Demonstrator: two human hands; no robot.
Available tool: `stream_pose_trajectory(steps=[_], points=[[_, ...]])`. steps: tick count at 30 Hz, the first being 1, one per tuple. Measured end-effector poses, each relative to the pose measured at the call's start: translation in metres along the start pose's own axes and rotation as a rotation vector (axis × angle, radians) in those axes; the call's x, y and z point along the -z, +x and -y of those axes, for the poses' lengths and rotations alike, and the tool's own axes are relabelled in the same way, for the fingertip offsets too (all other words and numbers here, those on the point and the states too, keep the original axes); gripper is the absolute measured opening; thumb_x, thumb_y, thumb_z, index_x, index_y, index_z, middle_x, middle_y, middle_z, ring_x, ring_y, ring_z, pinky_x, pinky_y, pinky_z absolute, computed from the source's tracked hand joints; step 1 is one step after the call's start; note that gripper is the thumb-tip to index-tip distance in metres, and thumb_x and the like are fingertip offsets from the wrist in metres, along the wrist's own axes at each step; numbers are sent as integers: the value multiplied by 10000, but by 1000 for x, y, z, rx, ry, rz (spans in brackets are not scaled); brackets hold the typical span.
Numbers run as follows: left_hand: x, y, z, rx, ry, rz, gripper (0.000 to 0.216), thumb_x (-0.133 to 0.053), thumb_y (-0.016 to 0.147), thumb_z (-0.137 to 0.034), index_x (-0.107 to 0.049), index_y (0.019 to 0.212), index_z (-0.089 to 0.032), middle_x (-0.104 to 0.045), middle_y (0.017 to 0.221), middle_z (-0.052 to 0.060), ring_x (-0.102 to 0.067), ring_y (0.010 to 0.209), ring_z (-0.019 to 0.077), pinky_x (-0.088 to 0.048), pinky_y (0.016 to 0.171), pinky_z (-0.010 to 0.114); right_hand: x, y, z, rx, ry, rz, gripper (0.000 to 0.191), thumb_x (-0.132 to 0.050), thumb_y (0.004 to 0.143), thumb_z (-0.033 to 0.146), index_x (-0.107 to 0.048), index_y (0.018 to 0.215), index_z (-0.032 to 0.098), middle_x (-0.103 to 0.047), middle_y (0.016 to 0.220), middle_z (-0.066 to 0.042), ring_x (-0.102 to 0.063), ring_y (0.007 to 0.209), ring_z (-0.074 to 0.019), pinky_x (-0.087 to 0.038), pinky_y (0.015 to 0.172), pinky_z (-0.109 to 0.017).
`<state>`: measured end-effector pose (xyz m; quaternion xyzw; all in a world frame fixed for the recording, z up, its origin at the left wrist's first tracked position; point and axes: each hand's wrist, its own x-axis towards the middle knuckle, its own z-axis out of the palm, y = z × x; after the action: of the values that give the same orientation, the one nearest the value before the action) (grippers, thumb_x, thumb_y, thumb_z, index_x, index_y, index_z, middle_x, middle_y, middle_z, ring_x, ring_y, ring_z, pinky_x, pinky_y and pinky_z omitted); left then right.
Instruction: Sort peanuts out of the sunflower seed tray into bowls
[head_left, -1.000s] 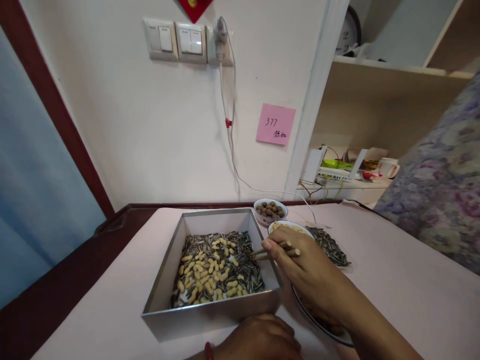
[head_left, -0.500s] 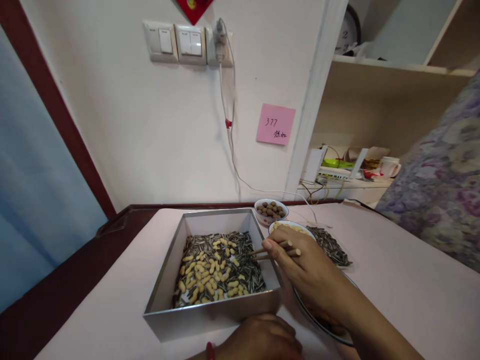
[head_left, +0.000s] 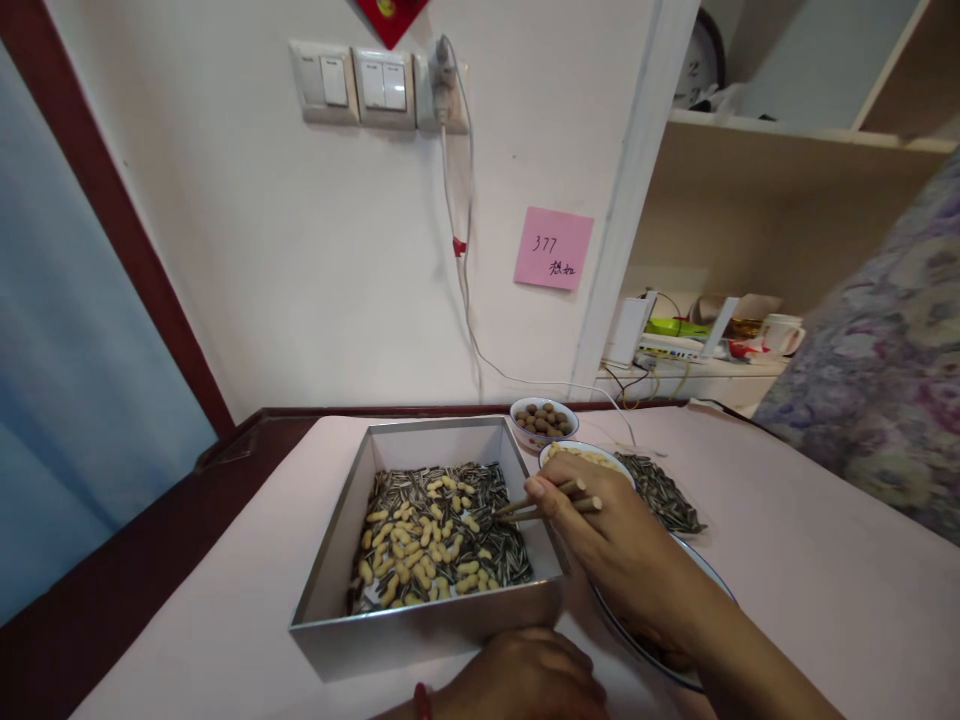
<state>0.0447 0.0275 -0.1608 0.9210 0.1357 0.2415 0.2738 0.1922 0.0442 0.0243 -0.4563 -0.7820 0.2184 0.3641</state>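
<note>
Right hand point(head_left: 600, 545) pinches chopsticks point(head_left: 541, 504); left hand point(head_left: 525, 678), cut off below, grip unclear.

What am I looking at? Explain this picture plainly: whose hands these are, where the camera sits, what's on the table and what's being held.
There is no machine here. A person works with bare hands, and the one camera sits on their head, looking down. The right hand holds chopsticks, tips inside a square metal tray of mixed peanuts and striped sunflower seeds. The left hand lies by the tray's near wall. On the pink table stand a small bowl of brown nuts and a plate with peanuts and a seed pile.
</note>
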Motion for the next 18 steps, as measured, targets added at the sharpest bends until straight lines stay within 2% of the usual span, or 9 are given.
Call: stream_pose_trajectory(steps=[12, 16, 18], points=[[0, 1, 0, -18, 17, -19, 252, -580, 1030, -385, -753, 1047, -202, -821, 1064, 49, -725, 1124, 177, -481, 1044, 219, 9, -4, 3, 19, 50, -47, 419, -429, 1035, 456, -490, 705, 206, -519, 715, 2, -471, 672, -154, -344, 641, -305], [3, 2, -4, -20, 11, -26, 288, -554, 1039, -404, -754, 1035, -197, -821, 1052, 55, -723, 1123, 179, -488, 1034, 220, 23, -10, 10, 59, 68, -111, 437, -433, 1048, 462, -547, 716, 201, -543, 708, 1, -511, 661, -141, -387, 625, -302], [5, 2, -5, -22, 3, -38, 302, -547, 1042, -412, -758, 1019, -198, -823, 1030, 54, -729, 1099, 178, -500, 1015, 218, 35, -16, 13, 87, 35, -194, 432, -452, 1045, 463, -598, 734, 201, -584, 716, -6, -555, 658, -140, -405, 597, -298]])
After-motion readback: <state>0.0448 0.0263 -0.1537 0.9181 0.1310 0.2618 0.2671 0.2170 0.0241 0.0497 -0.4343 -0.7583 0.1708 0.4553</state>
